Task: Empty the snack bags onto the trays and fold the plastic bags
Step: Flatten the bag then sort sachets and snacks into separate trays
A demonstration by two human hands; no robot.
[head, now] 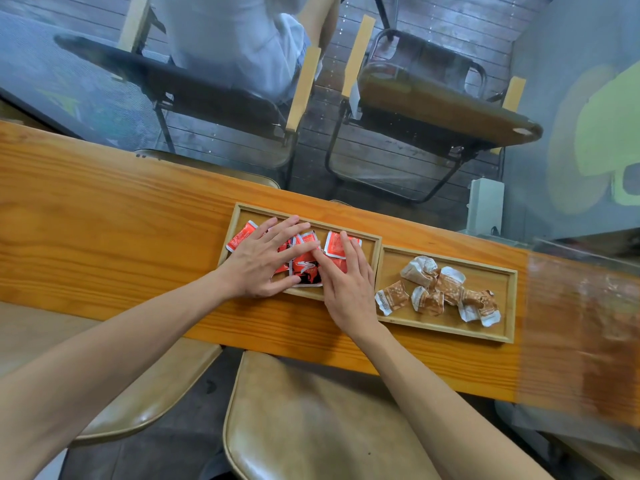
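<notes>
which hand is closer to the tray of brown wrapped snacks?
Right. The right hand lies flat on the red packets, its outer edge beside the brown-snack tray. The left hand rests farther away, across the left part of the red-packet tray.

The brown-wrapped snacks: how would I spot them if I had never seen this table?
Find the long wooden table with two shallow wooden trays side by side. Take the right tray, the one no hand is touching. The brown snacks lie loose there in crinkled brown-and-white wrappers, unlike the flat red packets under the hands in the left tray.
</notes>
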